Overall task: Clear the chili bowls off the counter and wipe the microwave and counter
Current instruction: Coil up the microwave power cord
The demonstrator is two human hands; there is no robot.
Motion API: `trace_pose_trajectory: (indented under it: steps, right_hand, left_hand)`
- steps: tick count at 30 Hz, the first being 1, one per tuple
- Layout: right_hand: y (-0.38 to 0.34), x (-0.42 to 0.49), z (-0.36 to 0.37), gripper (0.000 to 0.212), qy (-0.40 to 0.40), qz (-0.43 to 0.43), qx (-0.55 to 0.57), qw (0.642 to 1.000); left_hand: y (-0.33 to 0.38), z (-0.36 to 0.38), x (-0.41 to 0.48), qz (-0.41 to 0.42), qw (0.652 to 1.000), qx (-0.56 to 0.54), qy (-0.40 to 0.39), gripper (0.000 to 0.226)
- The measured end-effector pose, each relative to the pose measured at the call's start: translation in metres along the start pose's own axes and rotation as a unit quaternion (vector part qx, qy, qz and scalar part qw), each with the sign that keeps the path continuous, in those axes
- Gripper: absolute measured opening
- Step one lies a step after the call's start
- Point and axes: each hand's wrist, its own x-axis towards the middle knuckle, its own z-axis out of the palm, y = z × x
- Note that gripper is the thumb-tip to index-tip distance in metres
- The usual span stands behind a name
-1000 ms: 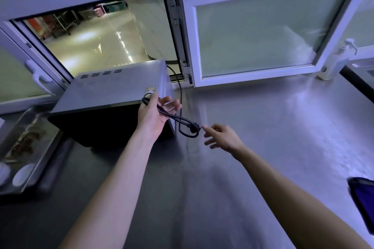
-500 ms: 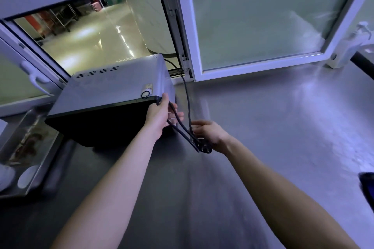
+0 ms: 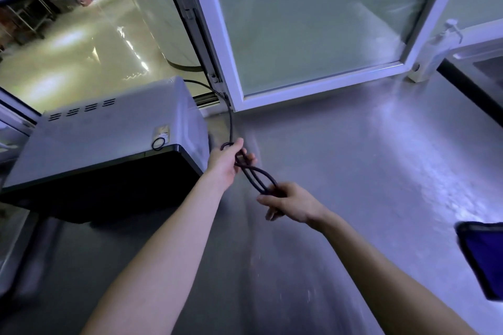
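Looking down at the microwave, standing askew on the steel worktop just left of the left hand, grey top facing up and dark front turning toward the lower left. Noticing a small black ring lying on that top near the front corner, beside a pale sticker, a little left of the same hand. Gripping a doubled length of black power cord with the left hand, fingers curling round the strands, right beside the microwave's near corner. Following the cord up from that hand, bending away behind the microwave toward the foot of the window frame. Pinching the other end of the loop with the right hand, thumb and fingers closing on it, just right of and nearer than the left hand. Holding the two strands running side by side between both hands. Seeing, beyond and right of the right hand, a white-framed window sash standing open over the worktop, with a pump bottle standing past its far corner. Catching, well to the right of the right hand at the picture's edge, a blue cloth lying on the worktop, partly cut off.
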Motion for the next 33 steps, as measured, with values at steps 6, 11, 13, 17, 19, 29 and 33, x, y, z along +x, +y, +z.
trace_pose_trajectory:
  steps: [6,11,13,17,19,29,33]
  right_hand:
    - [0.001,-0.012,-0.021,0.023,0.041,-0.029,0.072,0.996]
    - [-0.03,-0.01,-0.053,0.03,0.124,-0.074,0.082,0.986]
    - [-0.045,0.003,-0.073,0.032,0.148,-0.046,0.106,0.982]
    - [-0.07,0.038,-0.087,0.044,0.116,-0.006,0.148,0.982]
    - [-0.075,0.048,-0.077,0.067,0.085,-0.017,0.219,0.972]
    - [0.003,0.02,-0.026,0.074,0.092,-0.064,0.104,0.988]
    - [0.001,0.017,-0.03,0.066,0.138,-0.076,-0.165,0.974]
  left_hand:
    - [-0.004,0.011,0.006,-0.015,1.0,0.014,0.012,0.015]
    - [-0.012,-0.003,0.018,-0.007,0.998,0.067,-0.004,0.041]
    - [-0.01,-0.013,0.022,-0.004,0.995,0.098,-0.019,0.028]
    - [-0.003,-0.022,0.021,-0.024,0.994,0.095,-0.038,0.025]
    - [0.001,-0.023,0.022,-0.049,0.998,0.036,-0.007,0.02]
    - [0.0,-0.029,0.033,-0.075,0.99,0.036,0.111,0.026]
    - [0.004,-0.024,0.032,-0.068,0.99,0.06,0.109,0.023]
